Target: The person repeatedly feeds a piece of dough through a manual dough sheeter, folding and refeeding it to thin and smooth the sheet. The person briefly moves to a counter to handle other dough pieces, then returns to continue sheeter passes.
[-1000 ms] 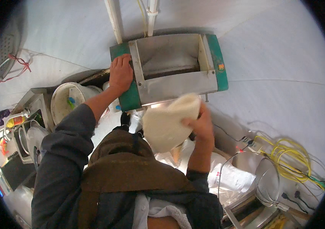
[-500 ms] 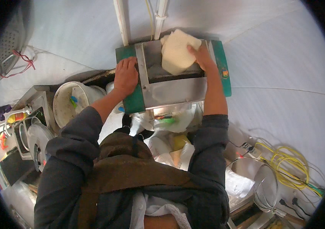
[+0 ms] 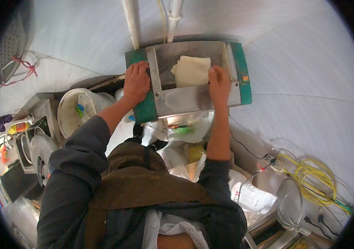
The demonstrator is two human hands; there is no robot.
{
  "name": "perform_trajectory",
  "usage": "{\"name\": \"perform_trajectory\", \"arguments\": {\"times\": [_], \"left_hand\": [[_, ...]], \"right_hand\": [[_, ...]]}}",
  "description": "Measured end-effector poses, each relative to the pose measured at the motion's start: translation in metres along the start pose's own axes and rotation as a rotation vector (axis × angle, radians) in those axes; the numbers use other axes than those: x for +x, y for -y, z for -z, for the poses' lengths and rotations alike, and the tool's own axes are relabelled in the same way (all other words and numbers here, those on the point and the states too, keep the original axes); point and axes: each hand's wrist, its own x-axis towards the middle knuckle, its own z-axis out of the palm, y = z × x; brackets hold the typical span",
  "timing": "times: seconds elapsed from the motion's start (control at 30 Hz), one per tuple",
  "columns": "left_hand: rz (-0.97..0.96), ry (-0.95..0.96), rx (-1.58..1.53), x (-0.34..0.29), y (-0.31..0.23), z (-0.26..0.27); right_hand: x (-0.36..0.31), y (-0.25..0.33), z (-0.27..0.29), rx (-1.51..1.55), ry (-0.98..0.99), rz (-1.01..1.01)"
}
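Note:
A dough sheeter with a steel body (image 3: 193, 98) and green side panels stands against the wall in front of me. In its steel hopper lies a folded, pale yellow sheet of dough (image 3: 192, 71). My right hand (image 3: 219, 83) is closed at the right edge of the dough, thumb and fingers pinching it above the hopper's front lip. My left hand (image 3: 137, 81) rests on the left green panel (image 3: 147, 108), fingers lying over its top. Whatever lies under the dough is hidden.
A white bucket (image 3: 72, 118) stands left of the machine, beside a metal sink (image 3: 44, 112). To the right lie a coiled yellow cable (image 3: 314, 176), a power strip (image 3: 276, 165) and a wire strainer (image 3: 289, 203). White bags (image 3: 254, 198) sit low at my right.
My right hand has brought the dough down and towards me, into the hopper, and my right forearm has shifted left. The left hand stays on the green panel.

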Motion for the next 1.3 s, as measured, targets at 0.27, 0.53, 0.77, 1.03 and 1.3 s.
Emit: {"name": "perform_trajectory", "arguments": {"times": [0.27,0.53,0.77,1.03,1.3], "left_hand": [[0.008,-0.023,0.041,-0.001,0.007,-0.006],[-0.009,-0.024,0.038,-0.001,0.007,-0.001],[0.000,-0.027,-0.025,0.004,-0.002,-0.004],[-0.011,-0.034,0.016,-0.002,0.006,-0.003],[-0.046,-0.033,-0.009,0.002,0.000,-0.006]], "right_hand": [[-0.184,-0.138,0.033,1.611,0.078,-0.656],[-0.165,-0.223,-0.091,1.712,-0.174,-0.879],[-0.133,-0.259,-0.113,1.382,0.038,-0.469],[-0.125,-0.236,-0.137,1.797,-0.216,-0.728],[-0.173,-0.288,-0.141,1.575,-0.158,-0.535]]}}
